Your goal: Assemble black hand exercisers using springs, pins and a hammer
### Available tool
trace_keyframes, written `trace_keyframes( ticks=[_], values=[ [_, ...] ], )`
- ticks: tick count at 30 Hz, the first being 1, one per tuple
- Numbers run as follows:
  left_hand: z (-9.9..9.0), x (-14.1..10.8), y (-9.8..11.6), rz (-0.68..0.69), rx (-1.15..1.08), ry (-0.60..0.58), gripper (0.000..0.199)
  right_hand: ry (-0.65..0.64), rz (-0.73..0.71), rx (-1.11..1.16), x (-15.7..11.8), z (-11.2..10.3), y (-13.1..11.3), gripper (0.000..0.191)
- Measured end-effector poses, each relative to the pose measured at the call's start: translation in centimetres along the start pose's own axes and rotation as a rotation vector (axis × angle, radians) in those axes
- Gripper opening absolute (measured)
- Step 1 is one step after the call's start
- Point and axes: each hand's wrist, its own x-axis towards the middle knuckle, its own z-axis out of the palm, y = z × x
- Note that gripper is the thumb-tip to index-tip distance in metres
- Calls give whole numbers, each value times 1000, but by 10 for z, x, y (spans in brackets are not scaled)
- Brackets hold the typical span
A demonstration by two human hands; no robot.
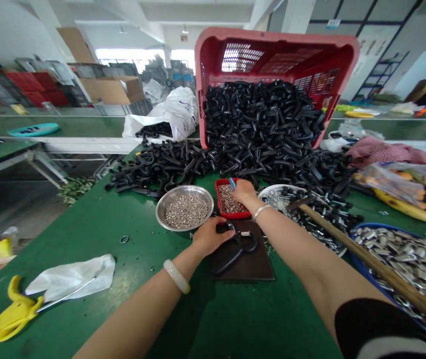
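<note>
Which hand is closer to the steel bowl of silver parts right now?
Left. The left hand rests on a black U-shaped part just below and right of the steel bowl. The right hand is farther off, beyond the bowl's right side, at the red tray.

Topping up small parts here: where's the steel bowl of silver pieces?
In the head view, the steel bowl sits on the green workbench, just left of the red tray and above the person's left hand.
</note>
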Motion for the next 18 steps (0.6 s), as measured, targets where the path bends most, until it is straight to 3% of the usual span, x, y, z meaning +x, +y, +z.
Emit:
trace_keyframes(
  ticks=[3,6,9,11,14,18],
  values=[
    [1,1,-2,12,-10,1,46,95,3,105,-19,-5,10,33],
    [3,3,-6,46,-30,6,46,151,-22,278,-59,6,20,32],
    [5,5,-9,83,-59,5,46,168,-85,797,-102,29,28,30],
    [5,5,-8,85,-65,-2,45,206,-95,955,-122,45,33,31],
    [4,5,-7,65,-52,-3,44,273,-63,1012,-132,58,36,32],
    [5,5,-8,71,-47,-4,45,260,-60,988,-131,56,36,31]
  ],
)
